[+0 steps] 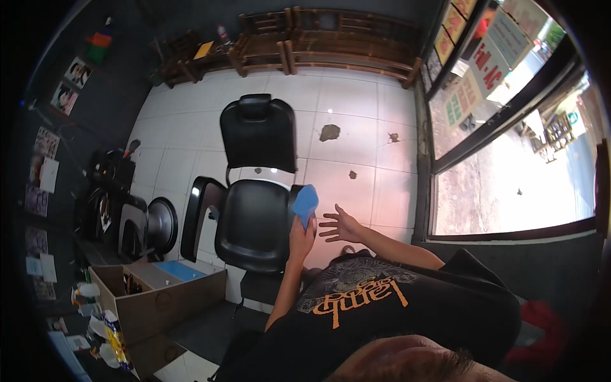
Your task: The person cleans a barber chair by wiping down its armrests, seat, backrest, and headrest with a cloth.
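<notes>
Blue, pale and flat-faced, the item whose exact kind I cannot tell sits in the person's left hand, beside the seat of a black padded chair and in front of its near armrest; whether it touches that armrest is not clear. The left fingers are wrapped around its lower end. The right hand holds nothing, its fingers spread and pointing toward the left hand, the two just apart. Both forearms reach out from a black T-shirt with orange lettering. Across the chair stands its other armrest, and around it runs a white tiled floor with several dark clumps scattered to the right of the backrest. To the left, near the chair, is a wooden cabinet with a blue panel on top and an open compartment holding small dark objects. Wooden seating lines the far wall, with a yellow item and a bottle near its left end. On the right, large glass panes carry signs, one reading "Full - AC".
</notes>
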The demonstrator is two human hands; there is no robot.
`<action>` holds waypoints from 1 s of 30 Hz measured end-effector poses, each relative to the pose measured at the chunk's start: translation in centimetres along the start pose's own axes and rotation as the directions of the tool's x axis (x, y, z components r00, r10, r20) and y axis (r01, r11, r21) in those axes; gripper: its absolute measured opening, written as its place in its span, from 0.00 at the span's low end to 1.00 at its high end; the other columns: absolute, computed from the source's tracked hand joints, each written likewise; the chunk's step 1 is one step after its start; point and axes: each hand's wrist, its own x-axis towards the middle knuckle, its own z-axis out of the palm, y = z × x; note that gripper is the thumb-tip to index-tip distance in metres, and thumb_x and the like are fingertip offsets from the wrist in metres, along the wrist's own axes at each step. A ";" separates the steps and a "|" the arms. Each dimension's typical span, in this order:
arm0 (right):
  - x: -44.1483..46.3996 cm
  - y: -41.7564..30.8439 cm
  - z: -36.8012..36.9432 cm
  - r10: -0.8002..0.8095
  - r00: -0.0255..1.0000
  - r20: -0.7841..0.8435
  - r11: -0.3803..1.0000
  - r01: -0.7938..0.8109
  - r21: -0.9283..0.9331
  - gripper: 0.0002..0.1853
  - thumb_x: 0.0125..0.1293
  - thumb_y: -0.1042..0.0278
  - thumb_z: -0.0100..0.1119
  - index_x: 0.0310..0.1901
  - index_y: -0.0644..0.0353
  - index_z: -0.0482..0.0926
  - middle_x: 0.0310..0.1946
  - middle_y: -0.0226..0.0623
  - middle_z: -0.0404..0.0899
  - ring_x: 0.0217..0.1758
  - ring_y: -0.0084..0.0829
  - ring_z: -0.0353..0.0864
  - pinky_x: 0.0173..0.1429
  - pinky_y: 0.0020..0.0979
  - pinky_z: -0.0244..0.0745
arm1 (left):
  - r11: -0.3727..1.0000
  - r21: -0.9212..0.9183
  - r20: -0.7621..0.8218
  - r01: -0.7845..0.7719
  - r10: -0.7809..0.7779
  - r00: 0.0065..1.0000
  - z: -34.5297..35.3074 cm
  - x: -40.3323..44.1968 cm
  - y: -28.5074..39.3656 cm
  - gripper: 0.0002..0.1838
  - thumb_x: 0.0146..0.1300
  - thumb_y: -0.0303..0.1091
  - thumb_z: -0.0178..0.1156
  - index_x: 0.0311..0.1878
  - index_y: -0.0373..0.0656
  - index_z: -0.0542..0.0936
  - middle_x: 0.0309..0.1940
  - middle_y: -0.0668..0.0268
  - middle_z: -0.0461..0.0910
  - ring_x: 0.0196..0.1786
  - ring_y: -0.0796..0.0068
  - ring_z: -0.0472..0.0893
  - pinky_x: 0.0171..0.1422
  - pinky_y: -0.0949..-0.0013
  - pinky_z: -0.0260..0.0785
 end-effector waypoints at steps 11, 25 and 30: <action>1.5 -5.6 -13.8 -0.251 0.839 -0.483 0.877 0.408 0.254 0.33 0.82 0.42 0.50 0.69 0.67 0.72 0.58 0.48 0.83 0.59 0.46 0.85 0.64 0.48 0.81 | 0.997 -0.037 0.777 0.061 -0.010 0.629 8.9 6.2 1.1 0.25 0.76 0.45 0.63 0.68 0.41 0.80 0.64 0.54 0.78 0.66 0.60 0.78 0.72 0.61 0.69; -3.8 -11.1 -31.6 -0.349 0.123 -0.929 0.783 -0.506 -0.362 0.29 0.75 0.43 0.53 0.58 0.62 0.84 0.52 0.59 0.87 0.61 0.58 0.85 0.65 0.53 0.79 | 0.968 -0.070 0.987 0.240 0.032 0.157 19.4 29.3 -6.6 0.37 0.82 0.65 0.43 0.56 0.36 0.84 0.47 0.58 0.86 0.53 0.63 0.84 0.64 0.62 0.72; 3.2 -15.7 -30.6 -0.330 0.286 -0.900 0.769 -0.472 -0.432 0.28 0.73 0.44 0.55 0.57 0.62 0.85 0.53 0.58 0.87 0.60 0.58 0.85 0.62 0.52 0.80 | 0.986 0.048 0.949 0.162 -0.096 0.301 19.8 36.1 -6.6 0.31 0.82 0.60 0.48 0.48 0.39 0.87 0.40 0.54 0.87 0.43 0.63 0.85 0.51 0.60 0.76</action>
